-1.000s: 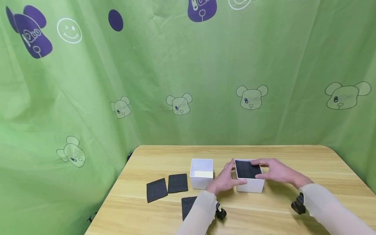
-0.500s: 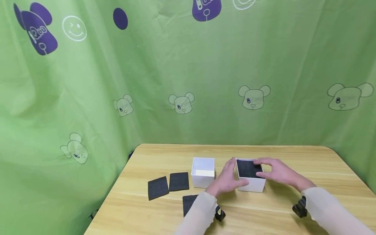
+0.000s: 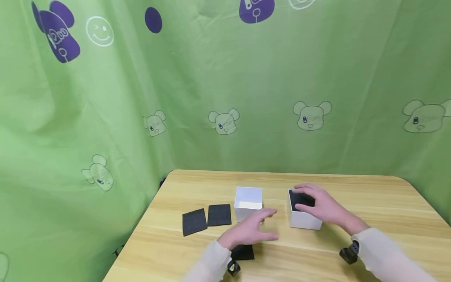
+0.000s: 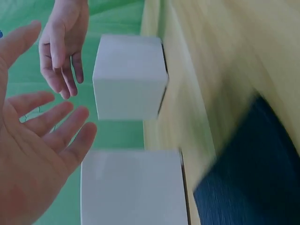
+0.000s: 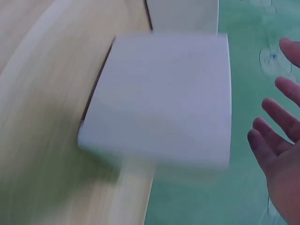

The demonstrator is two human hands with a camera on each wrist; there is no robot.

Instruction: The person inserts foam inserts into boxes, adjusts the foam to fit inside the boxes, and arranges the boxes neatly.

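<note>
In the head view my left hand (image 3: 248,231) is in the air before the left white box (image 3: 248,213), fingers spread and holding nothing. Beneath it a black square pad (image 3: 244,253) lies on the table, partly covered by the hand and wrist. My right hand (image 3: 322,205) hovers over the right white box (image 3: 305,220), its fingers relaxed. A black pad (image 3: 297,197) fills the top of that box, partly hidden behind the hand. From the right wrist view, the right fingers (image 5: 276,136) appear apart from the box. The left box has no black pad visible in it.
Two more black square pads, one tilted (image 3: 194,222) and one straighter (image 3: 219,215), lie left of the left box. The wooden table (image 3: 373,203) ends at a green printed curtain (image 3: 260,152) behind and at the left.
My left hand has left the right box's side and moved left, toward the front of the left box. The right hand has lifted slightly off the black pad. The view has shifted a little.
</note>
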